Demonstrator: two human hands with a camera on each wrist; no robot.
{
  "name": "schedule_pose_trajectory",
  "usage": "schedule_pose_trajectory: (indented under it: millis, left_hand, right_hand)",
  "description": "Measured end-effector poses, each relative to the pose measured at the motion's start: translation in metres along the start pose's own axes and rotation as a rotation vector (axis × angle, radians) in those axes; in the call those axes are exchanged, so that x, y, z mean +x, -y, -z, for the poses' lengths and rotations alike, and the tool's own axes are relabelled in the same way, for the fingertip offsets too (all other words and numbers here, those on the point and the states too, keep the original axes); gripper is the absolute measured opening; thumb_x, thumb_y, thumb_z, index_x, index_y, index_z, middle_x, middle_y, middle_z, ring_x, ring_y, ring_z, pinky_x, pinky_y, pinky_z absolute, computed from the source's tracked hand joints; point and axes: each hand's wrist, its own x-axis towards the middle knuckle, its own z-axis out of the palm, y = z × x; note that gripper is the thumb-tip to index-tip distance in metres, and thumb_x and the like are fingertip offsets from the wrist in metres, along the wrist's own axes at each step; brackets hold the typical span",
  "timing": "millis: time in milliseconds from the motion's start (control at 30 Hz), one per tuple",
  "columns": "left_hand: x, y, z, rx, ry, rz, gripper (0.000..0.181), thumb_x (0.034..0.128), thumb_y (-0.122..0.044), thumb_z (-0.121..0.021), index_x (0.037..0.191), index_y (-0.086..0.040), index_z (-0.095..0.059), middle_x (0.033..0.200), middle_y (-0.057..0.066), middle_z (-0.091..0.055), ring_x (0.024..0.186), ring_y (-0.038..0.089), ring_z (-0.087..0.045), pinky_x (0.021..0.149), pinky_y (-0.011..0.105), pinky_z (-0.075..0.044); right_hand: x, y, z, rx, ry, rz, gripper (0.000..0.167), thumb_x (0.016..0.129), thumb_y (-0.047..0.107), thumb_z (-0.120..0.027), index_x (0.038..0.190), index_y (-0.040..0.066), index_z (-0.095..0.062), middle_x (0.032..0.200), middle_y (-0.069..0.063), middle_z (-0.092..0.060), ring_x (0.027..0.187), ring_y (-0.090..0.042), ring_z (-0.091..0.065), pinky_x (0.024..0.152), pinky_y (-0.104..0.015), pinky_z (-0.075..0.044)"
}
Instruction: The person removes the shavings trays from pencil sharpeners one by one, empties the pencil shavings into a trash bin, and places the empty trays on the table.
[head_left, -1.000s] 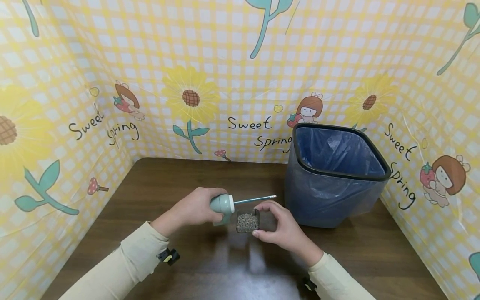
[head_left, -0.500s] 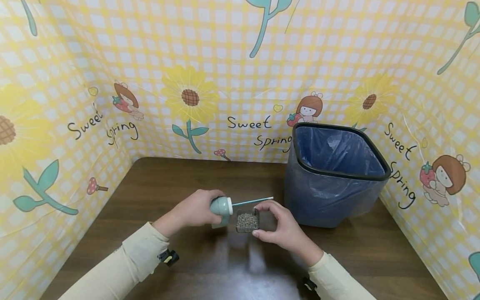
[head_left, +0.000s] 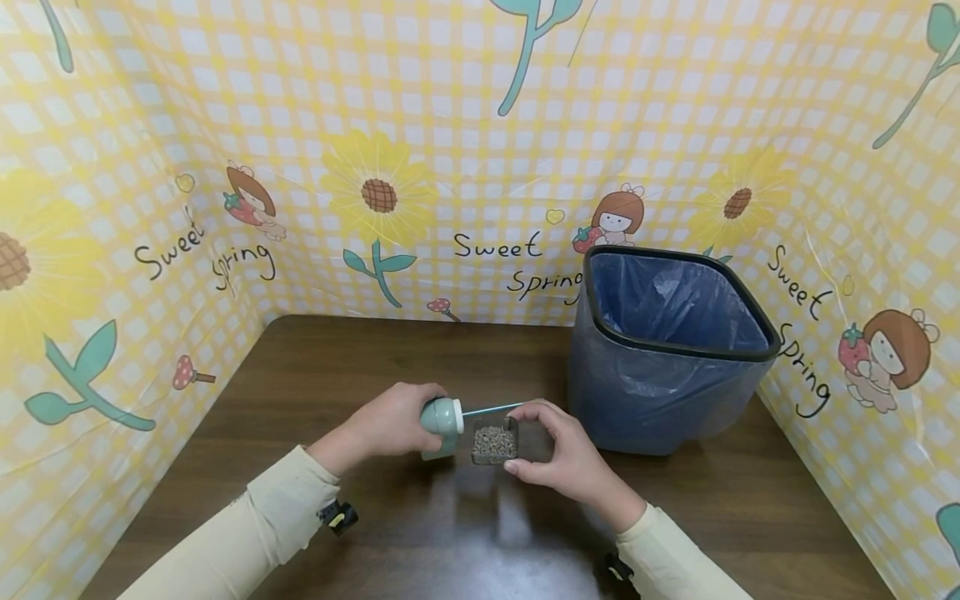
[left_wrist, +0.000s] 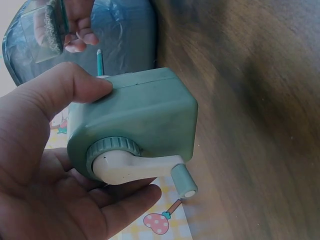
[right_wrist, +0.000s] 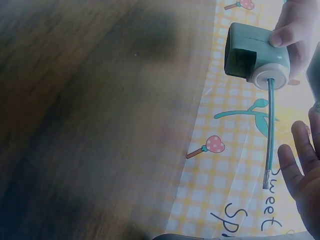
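My left hand (head_left: 386, 423) grips a green crank pencil sharpener (head_left: 442, 427), thumb on top and fingers underneath. In the left wrist view its white crank (left_wrist: 132, 167) faces the camera. A teal pencil (right_wrist: 271, 125) sticks out of the sharpener's white collar, its end reaching toward my right fingers. The right wrist view shows a dark open slot (right_wrist: 241, 64) in the sharpener's body. Between thumb and fingers my right hand (head_left: 562, 457) holds a small clear shavings drawer (left_wrist: 36, 44), apart from the sharpener. Grey-brown shavings (head_left: 493, 446) lie in it.
A bin (head_left: 622, 400) with a black rim and blue liner stands at the right, just beyond my right hand. Brown wooden tabletop (head_left: 337, 358) lies below both hands. A yellow checked cloth (head_left: 465, 125) walls in the back and sides.
My left hand has shifted slightly downward with the sharpener and pencil. The pencil's end has dropped to the level of my right fingertips. My right hand and the drawer stay nearly still.
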Motion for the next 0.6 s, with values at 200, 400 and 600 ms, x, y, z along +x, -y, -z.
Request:
schedule_pose_trajectory:
  millis: [200,400,600]
  left_hand:
    - [-0.0001,0.0006,0.0003,-0.008,0.01,0.005,0.062,0.0712,-0.018,-0.081,0.129,-0.007,-0.062,0.097,0.0,-0.067,0.078,0.015,-0.059,0.067,0.033,-0.051]
    - [0.0007,0.0035,-0.001,-0.008,0.012,0.012,0.062,0.071,-0.017,-0.082,0.129,-0.007,-0.062,0.098,0.0,-0.067,0.078,0.015,-0.06,0.067,0.033,-0.051]
    - [0.0013,0.0074,-0.0025,0.001,0.022,0.02,0.062,0.0709,-0.017,-0.083,0.128,-0.006,-0.062,0.101,0.001,-0.068,0.08,0.015,-0.06,0.069,0.033,-0.052]
  right_hand:
    - [0.0002,0.001,0.0006,-0.004,-0.003,-0.01,0.057,0.074,0.018,-0.093,0.123,0.019,-0.065,0.124,0.007,-0.065,0.118,-0.014,-0.06,0.106,-0.038,-0.046]
    - [0.0007,0.0015,0.0005,0.001,-0.002,-0.01,0.057,0.075,0.018,-0.093,0.124,0.018,-0.065,0.125,0.005,-0.066,0.118,-0.016,-0.06,0.106,-0.029,-0.044]
    - [0.0006,0.0006,0.001,-0.013,0.006,0.008,0.053,0.078,0.023,-0.091,0.124,0.02,-0.064,0.125,0.008,-0.065,0.118,-0.014,-0.06,0.105,-0.028,-0.045]
